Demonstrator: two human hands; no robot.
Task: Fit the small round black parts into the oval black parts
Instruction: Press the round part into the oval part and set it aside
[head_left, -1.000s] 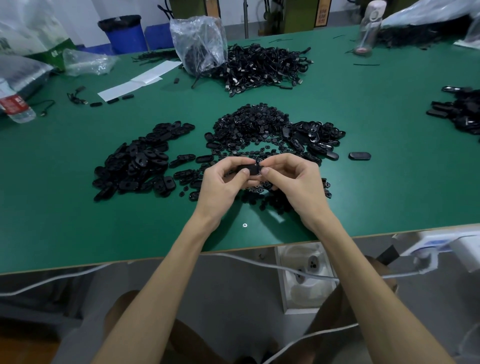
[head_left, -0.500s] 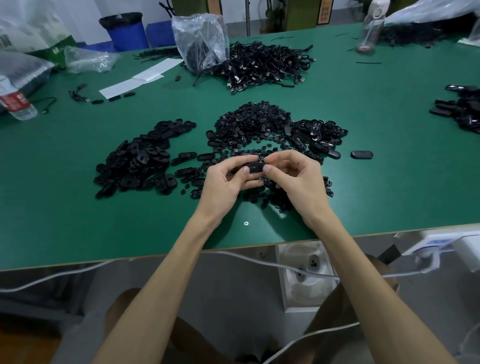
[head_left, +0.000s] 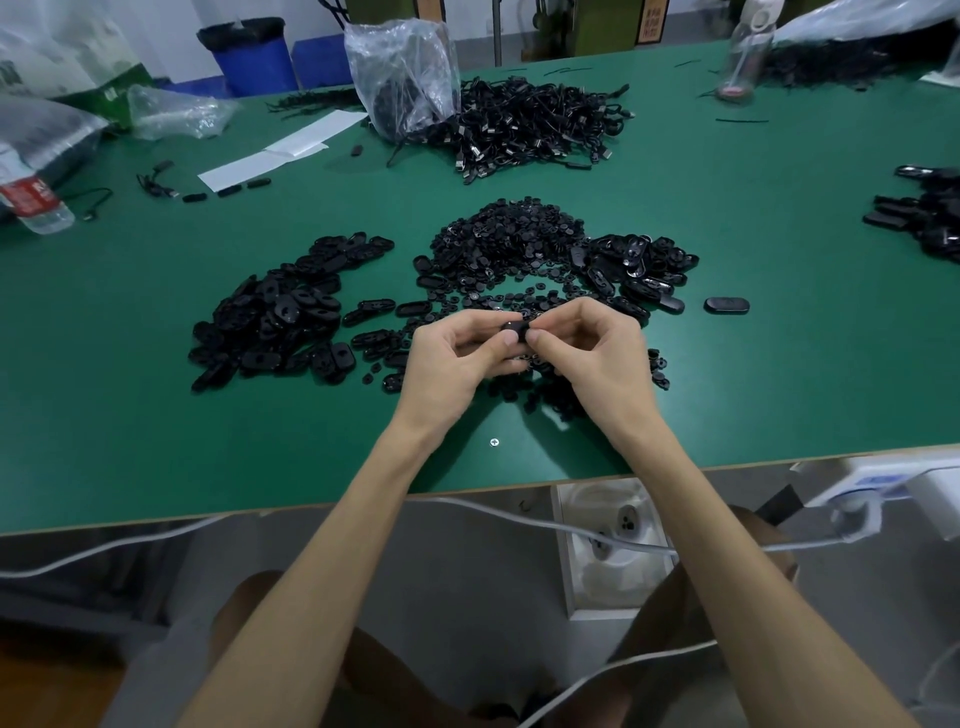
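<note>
Both hands are up just above the tabletop (head_left: 156, 441), fingers curled. The left hand (head_left: 452, 358) and right hand (head_left: 597, 358) pinch one oval part (head_left: 514, 330) between thumbs and forefingers, thumb tips almost touching on top of it. I can't tell if a round part is already seated; the thumbs cover that spot.

Risks, as I judge them:
- Round part goes in cocked. The thumbs hide the seat, so the alignment is by feel only, and an off-centre push would jam it or half-seat it.
- Part pops out of the pinch. It's small, smooth and black with little to grip. If it drops into the loose bits under the hands, it's lost among lookalikes.
- Mix-up. The round-part pile (head_left: 509, 239) touches the oval pile on the right (head_left: 639, 265), and strays trail toward the left oval pile (head_left: 291, 312). A done piece tossed short lands with undone ones.
- A forearm sweep could drag the near strays off the tabletop edge.

Compared with a second ago:
- Hands are in practically the same place, with the same two-handed pinch.
- Thumbs look a bit closer together, and less of the oval part shows between them. That reads as pressing down, but I'm not certain.
- Piles, the lone oval piece (head_left: 726, 305) and the screw (head_left: 494, 442) are unmoved.
- The small shift in the view is just the head camera.
</note>
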